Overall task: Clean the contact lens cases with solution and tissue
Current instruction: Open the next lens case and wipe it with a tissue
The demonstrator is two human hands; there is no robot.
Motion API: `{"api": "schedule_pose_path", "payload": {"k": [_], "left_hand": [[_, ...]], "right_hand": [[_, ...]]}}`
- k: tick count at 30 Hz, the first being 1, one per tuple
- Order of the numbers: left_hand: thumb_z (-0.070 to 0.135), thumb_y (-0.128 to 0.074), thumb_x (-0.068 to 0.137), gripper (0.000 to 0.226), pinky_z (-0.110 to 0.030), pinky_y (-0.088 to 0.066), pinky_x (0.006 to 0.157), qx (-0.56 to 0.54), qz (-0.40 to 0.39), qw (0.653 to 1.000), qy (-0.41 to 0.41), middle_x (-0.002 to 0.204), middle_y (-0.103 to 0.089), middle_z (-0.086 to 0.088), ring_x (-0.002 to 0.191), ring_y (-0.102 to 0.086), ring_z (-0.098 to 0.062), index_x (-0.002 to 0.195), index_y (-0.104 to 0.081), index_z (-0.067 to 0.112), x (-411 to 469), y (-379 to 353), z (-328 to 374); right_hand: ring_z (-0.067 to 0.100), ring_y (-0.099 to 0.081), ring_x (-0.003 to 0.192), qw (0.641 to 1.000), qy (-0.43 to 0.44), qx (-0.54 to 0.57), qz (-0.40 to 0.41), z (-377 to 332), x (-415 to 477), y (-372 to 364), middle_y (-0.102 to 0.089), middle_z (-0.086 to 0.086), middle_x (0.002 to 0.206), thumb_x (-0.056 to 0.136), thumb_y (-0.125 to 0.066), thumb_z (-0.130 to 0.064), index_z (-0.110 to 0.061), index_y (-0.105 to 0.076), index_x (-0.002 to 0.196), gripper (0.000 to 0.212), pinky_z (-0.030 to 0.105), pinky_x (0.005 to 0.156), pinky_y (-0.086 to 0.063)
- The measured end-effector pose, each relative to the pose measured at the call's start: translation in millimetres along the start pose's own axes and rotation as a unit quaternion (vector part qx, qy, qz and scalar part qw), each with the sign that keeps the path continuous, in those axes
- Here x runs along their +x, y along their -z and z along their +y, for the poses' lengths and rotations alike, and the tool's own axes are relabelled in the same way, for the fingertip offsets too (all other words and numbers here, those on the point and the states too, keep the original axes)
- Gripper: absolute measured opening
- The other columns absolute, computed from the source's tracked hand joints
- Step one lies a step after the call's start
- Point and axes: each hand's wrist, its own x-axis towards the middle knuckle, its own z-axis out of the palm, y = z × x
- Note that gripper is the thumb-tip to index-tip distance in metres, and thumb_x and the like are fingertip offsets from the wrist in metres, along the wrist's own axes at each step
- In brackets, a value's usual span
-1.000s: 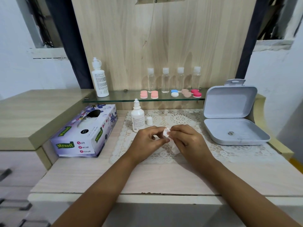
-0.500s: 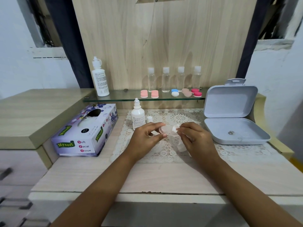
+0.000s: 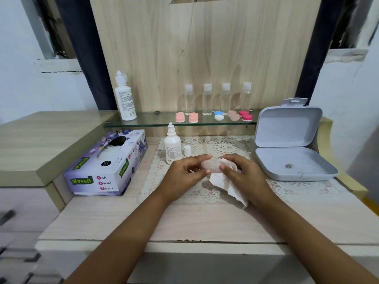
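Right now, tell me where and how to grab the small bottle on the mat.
Grip the small bottle round its straight white body, below the shoulder, not the narrow nozzle. It stands upright and uncapped, so keep it upright. Come from its left: the loose cap stands close on its right and the left hand sits just in front.

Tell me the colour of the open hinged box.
The box is pale grey; head view shows it.
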Motion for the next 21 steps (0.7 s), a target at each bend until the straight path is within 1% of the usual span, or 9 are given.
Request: {"api": "schedule_pose_path", "payload": {"k": [3,5,6,9,12,15,18,20,21], "left_hand": [[0.024,-0.068,0.083,0.029,-0.013,-0.041,0.069,-0.013,-0.003,0.999,0.034,0.069,-0.060,0.017,0.066,-0.053,0.002,0.109,-0.064,0.036,1,0,-1],[0.027,-0.064,0.086,0.028,-0.013,-0.040,0.072,0.023,-0.002,0.999,0.046,0.075,-0.064,0.015,0.069,-0.054,0.008,0.113,-0.062,0.032,2,0,-1],[0.028,-0.064,0.086,0.029,-0.011,-0.040,0.074,0.055,-0.009,0.997,0.048,0.082,-0.065,0.014,0.072,-0.055,0.010,0.115,-0.063,0.027,2,0,-1],[0.029,-0.064,0.086,0.029,-0.005,-0.041,0.079,0.147,-0.023,0.988,0.039,0.102,-0.066,0.010,0.085,-0.056,0.009,0.112,-0.067,0.016,0,0,-1],[0.032,-0.065,0.085,0.031,-0.026,-0.046,0.092,0.227,-0.020,0.973,0.034,0.110,-0.065,0.004,0.099,-0.058,-0.007,0.112,-0.066,0.017,2,2,-7],[0.030,-0.063,0.086,0.032,-0.038,-0.042,0.098,0.264,-0.011,0.963,0.050,0.114,-0.062,0.002,0.107,-0.055,-0.013,0.115,-0.063,0.019,3,4,-12],[0.030,-0.060,0.087,0.032,-0.041,-0.039,0.101,0.299,-0.022,0.952,0.058,0.119,-0.059,0.002,0.112,-0.052,-0.015,0.118,-0.061,0.020,5,3,-12],[0.031,-0.059,0.088,0.032,-0.040,-0.038,0.101,0.309,-0.025,0.949,0.059,0.120,-0.057,0.002,0.113,-0.050,-0.016,0.118,-0.061,0.020,5,3,-12],[0.031,-0.059,0.088,0.032,-0.041,-0.037,0.101,0.310,-0.025,0.949,0.060,0.120,-0.057,0.001,0.114,-0.050,-0.016,0.118,-0.061,0.021,5,4,-12]], "right_hand": [[-0.004,-0.059,0.066,0.999,0.030,-0.007,-0.008,-4,-5,2,-0.064,-0.008,0.083,0.086,-0.063,-0.012,-0.022,-0.063,0.091,0.011,0.003,0.055,-0.040],[0.000,-0.056,0.049,0.999,0.023,0.009,-0.025,-6,-8,1,-0.064,0.005,0.076,0.087,-0.062,-0.010,-0.022,-0.062,0.087,0.012,0.007,0.044,-0.039],[0.000,-0.055,0.048,0.999,0.021,-0.001,-0.028,-6,-9,0,-0.062,0.006,0.072,0.087,-0.062,-0.011,-0.024,-0.062,0.085,0.013,0.008,0.042,-0.039],[0.007,-0.059,0.076,0.992,0.047,-0.117,-0.006,2,-5,-2,-0.064,-0.003,0.083,0.085,-0.066,-0.018,-0.025,-0.068,0.088,0.008,0.000,0.062,-0.034],[0.017,-0.062,0.087,0.970,0.104,-0.218,0.000,8,-2,0,-0.068,0.004,0.093,0.086,-0.061,-0.015,-0.011,-0.071,0.095,0.014,-0.004,0.071,-0.029],[0.022,-0.060,0.095,0.968,0.094,-0.234,0.009,5,-2,2,-0.064,0.010,0.104,0.088,-0.050,-0.009,-0.005,-0.068,0.103,0.023,0.005,0.073,-0.026],[0.015,-0.049,0.111,0.972,0.037,-0.228,-0.051,4,-2,4,-0.051,0.004,0.122,0.082,-0.040,-0.020,-0.009,-0.058,0.121,0.044,0.007,0.078,-0.023],[0.015,-0.042,0.121,0.965,0.010,-0.242,-0.104,4,-3,6,-0.042,0.001,0.131,0.082,-0.043,-0.018,-0.012,-0.048,0.132,0.050,0.013,0.092,-0.027],[0.019,-0.040,0.125,0.957,0.004,-0.262,-0.122,6,-4,7,-0.038,0.000,0.135,0.083,-0.046,-0.013,-0.013,-0.044,0.135,0.052,0.021,0.101,-0.029]]}}
